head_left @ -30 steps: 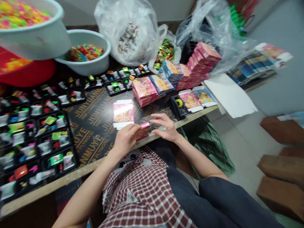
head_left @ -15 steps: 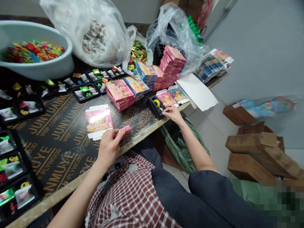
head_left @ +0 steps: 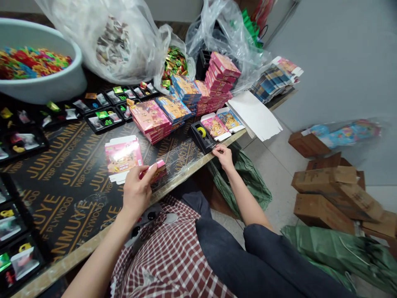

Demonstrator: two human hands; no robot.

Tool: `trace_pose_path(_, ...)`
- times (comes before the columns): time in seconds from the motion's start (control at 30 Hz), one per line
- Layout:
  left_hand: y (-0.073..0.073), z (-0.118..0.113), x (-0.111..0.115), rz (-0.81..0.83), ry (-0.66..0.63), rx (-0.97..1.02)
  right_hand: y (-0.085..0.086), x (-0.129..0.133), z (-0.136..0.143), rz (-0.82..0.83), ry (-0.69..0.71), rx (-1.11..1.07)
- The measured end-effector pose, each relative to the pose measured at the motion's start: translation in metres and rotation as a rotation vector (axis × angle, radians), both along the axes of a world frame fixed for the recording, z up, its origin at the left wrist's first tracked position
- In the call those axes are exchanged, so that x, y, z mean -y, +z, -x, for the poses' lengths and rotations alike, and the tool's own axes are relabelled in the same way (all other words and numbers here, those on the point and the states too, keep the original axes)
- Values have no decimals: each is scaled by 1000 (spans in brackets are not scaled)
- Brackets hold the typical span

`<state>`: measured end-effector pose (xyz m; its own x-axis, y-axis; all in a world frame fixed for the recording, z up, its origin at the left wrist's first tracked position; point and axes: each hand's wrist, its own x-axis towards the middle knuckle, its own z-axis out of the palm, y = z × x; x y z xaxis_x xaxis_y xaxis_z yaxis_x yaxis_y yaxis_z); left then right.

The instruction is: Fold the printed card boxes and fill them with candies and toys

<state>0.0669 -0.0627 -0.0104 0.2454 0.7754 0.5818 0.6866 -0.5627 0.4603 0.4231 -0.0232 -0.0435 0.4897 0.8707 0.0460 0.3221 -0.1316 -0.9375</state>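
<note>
A pink carton [head_left: 157, 169] is gripped in my left hand [head_left: 138, 190], thumb and fingers on its sides, low over the near part of the table. Just behind it lies an unfolded pink carton [head_left: 122, 155] with its white flaps spread. My right hand [head_left: 223, 156] pinches at the front end of a black tape dispenser [head_left: 201, 138], which holds a roll with a yellow core. The clear tape between those fingertips barely shows. Flat pink [head_left: 215, 126] and blue [head_left: 230, 119] cartons lie beside the dispenser.
Stacked pink boxes [head_left: 150, 118] and blue boxes [head_left: 173, 108] stand behind my hands. Black trays [head_left: 104, 120] of small packets line the left and back. A tub [head_left: 46, 89] of colourful pieces and clear bags [head_left: 136, 45] stand farther back. A green bag [head_left: 254, 182] hangs below the table edge.
My right hand has drawn slightly back toward the table edge from the dispenser. My left hand still grips the pink carton, now tilted a little differently. The view has shifted slightly.
</note>
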Motion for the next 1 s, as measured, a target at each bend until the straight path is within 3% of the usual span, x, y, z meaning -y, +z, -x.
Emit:
trace_pose_path(0.13,1,-2,1,-40,-8,-26,9,9,14,-107,-167,-79)
trace_pose_path(0.2,3,-4,3,-47,-22,-36,20,20,37,-112,-125,-177)
trace_pose_path(0.23,4,-5,4,-45,-23,-39,26,26,53,-78,-29,-246)
trace_pose_path(0.4,7,-5,7,-24,-24,-50,60,46,141,309,703,-741)
trace_pose_path(0.5,7,-3,7,-51,-73,-15,66,44,171,391,858,-937)
trace_pose_path(0.73,5,-2,9,-37,-85,-25,60,35,176,445,875,-1081)
trace_pose_path(0.8,6,-5,7,-24,-51,-23,57,35,178,438,832,-1003)
trace_pose_path(0.93,8,-15,2,-128,93,8,39,35,177,409,713,-641)
trace_pose_path(1.0,10,-20,5,-156,95,17,31,37,172,453,693,-600)
